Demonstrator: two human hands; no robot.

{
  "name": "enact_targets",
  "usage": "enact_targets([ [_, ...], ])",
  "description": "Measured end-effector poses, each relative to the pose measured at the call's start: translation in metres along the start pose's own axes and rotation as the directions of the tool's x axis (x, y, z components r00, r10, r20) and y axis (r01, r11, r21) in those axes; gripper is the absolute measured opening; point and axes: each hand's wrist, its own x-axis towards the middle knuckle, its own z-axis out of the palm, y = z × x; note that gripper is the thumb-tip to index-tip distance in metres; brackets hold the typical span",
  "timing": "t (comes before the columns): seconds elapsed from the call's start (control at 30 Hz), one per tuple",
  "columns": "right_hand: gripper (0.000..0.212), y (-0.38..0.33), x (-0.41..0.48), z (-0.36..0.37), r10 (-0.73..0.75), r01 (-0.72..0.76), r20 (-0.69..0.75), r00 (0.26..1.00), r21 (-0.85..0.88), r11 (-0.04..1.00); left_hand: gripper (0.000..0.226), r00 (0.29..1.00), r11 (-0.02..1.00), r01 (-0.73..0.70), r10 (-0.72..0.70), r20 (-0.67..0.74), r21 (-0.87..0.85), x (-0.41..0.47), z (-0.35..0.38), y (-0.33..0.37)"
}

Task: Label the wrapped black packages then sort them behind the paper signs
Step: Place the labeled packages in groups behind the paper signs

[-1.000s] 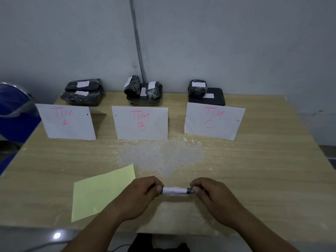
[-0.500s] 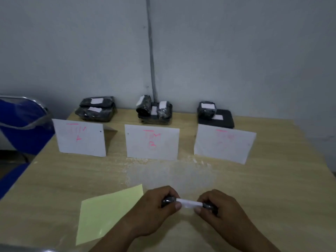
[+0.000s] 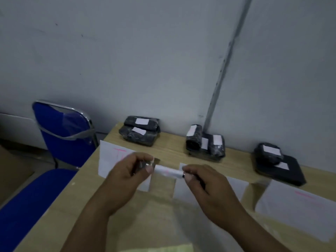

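Observation:
My left hand and my right hand hold the two ends of a small black wrapped package with a white label round its middle, lifted above the table. Three white paper signs stand across the table: the left sign, the middle sign partly hidden by my hands, and the right sign. Behind them sit labelled black packages: a left stack, a middle group and a right pair.
The wooden table stands against a grey wall. A blue chair is at the table's left edge. A yellow sheet peeks in at the bottom. A grey conduit runs up the wall.
Both hands lifted the small package off the table toward the signs. The camera swung up and to the left, so the chair came into view and the yellow sheet dropped to the bottom edge.

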Motion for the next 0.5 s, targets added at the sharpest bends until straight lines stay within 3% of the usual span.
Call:
enact_targets([
  [0.2,0.007,-0.024,0.129,0.054,0.137,-0.136,-0.009,0.99,0.085,0.987,0.022,0.989,0.998,0.059,-0.056,-0.14,0.019,0.102,-0.084,-0.02],
  [0.37,0.009,-0.017,0.209,0.091,0.289,-0.292,0.048,0.956,0.054,0.955,0.023,0.991,0.944,0.081,-0.043,-0.123,0.321,0.187,-0.125,-0.045],
  [0.5,0.009,0.0,0.25,0.121,0.334,-0.335,0.122,0.935,-0.011,0.942,0.025,0.997,0.855,0.072,-0.061,-0.037,0.514,0.237,-0.139,-0.078],
])
